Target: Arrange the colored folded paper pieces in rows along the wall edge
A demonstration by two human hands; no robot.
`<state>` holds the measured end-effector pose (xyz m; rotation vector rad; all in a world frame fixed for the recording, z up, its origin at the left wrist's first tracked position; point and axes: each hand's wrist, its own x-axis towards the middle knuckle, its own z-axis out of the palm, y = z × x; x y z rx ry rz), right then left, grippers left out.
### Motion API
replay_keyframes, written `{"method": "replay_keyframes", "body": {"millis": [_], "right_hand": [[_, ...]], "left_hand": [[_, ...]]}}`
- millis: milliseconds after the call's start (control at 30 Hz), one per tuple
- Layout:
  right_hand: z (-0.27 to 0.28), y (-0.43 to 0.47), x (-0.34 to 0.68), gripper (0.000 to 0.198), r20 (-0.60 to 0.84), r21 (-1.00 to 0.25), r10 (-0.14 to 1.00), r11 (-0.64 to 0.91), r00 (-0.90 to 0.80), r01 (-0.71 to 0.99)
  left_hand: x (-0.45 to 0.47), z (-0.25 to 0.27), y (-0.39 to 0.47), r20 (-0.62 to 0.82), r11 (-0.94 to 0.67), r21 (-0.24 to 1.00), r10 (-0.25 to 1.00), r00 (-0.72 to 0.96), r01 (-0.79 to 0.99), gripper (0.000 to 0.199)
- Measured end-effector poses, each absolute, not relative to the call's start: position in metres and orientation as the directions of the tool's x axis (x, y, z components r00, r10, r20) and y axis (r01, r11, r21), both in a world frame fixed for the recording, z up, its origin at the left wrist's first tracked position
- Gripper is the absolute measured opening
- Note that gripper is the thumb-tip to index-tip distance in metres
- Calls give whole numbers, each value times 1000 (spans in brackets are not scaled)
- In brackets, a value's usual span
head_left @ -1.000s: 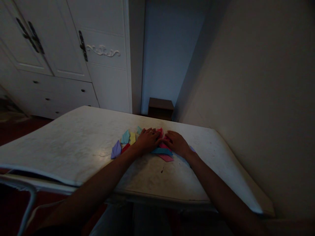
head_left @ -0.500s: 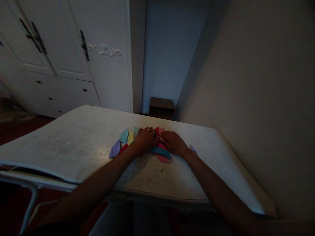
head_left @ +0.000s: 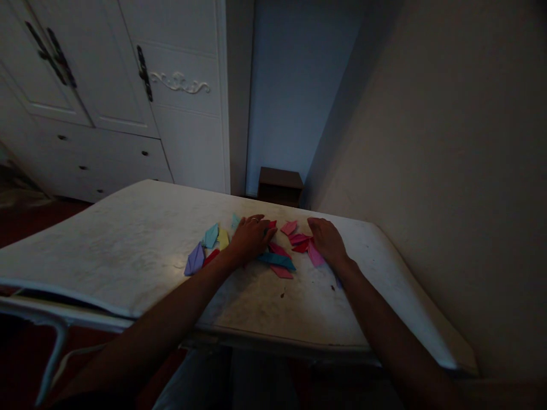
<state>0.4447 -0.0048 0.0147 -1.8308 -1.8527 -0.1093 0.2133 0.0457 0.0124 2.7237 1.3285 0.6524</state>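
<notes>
Folded paper pieces in several colours lie spread over the table. My left hand (head_left: 252,236) rests on the middle of them, fingers spread, a ring on one finger, hiding what is beneath. A teal piece (head_left: 277,261) pokes out beside it, over a pink piece (head_left: 282,272). To its left are a light blue piece (head_left: 211,235), a yellow piece (head_left: 223,238) and a purple piece (head_left: 195,260). My right hand (head_left: 328,242) is at the right side, fingers extended, touching or just over a bright pink piece (head_left: 315,254). Red pieces (head_left: 301,246) lie between the hands.
The white, stained table (head_left: 128,245) reaches far to the left. A white wardrobe (head_left: 183,125) stands behind it, with a small brown cabinet (head_left: 280,179) in the recess. A plain wall (head_left: 436,142) runs along the right side.
My right hand has moved right, away from my left hand, and pink and red paper pieces now lie spread between them. My left hand has stayed nearly in place.
</notes>
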Motion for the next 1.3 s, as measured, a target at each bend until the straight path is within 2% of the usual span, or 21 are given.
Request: {"method": "replay_keyframes", "body": {"millis": [100, 200, 400, 500, 600, 700, 800, 900, 1000, 1133, 1200, 1300], "right_hand": [[25, -13, 449, 58, 360, -310, 914, -71, 186, 948], [33, -20, 455, 58, 272, -317, 907, -230, 321, 920], [31, -27, 463, 50, 167, -442, 941, -196, 295, 875], [30, -30, 459, 46, 169, -487, 948, -156, 268, 859], [33, -34, 452, 46, 107, -584, 959, -154, 264, 797], [35, -36, 446, 41, 17, -715, 961, -182, 277, 675], [36, -36, 445, 36, 9, -780, 958, -173, 287, 601], [36, -39, 453, 34, 100, -725, 933, -170, 346, 668], [33, -49, 464, 34, 204, -577, 880, -245, 428, 779], [19, -74, 467, 42, 220, -418, 845, -370, 488, 830], [10, -89, 462, 49, 214, -384, 838, -400, 502, 832], [-1, -105, 451, 59, 264, -429, 853, -313, 449, 847]], "left_hand": [[209, 20, 47, 490, -654, 302, 731, 475, 694, 38], [198, 25, 47, 594, -664, 325, 698, 401, 673, 32], [156, 30, 34, 703, -672, 266, 626, 338, 691, 27], [126, 28, 26, 702, -628, 229, 636, 321, 744, 28], [97, 19, 22, 658, -580, 208, 678, 326, 787, 33], [77, 6, 21, 576, -604, 200, 709, 406, 771, 46], [71, -6, 20, 454, -661, 199, 716, 530, 723, 56], [72, -14, 19, 360, -678, 170, 718, 596, 715, 61], [74, -16, 18, 329, -667, 142, 729, 601, 731, 63], [74, -16, 15, 344, -676, 152, 721, 602, 721, 62], [75, -16, 14, 350, -683, 159, 714, 606, 713, 61], [76, -16, 13, 339, -689, 164, 712, 615, 706, 62]]}}
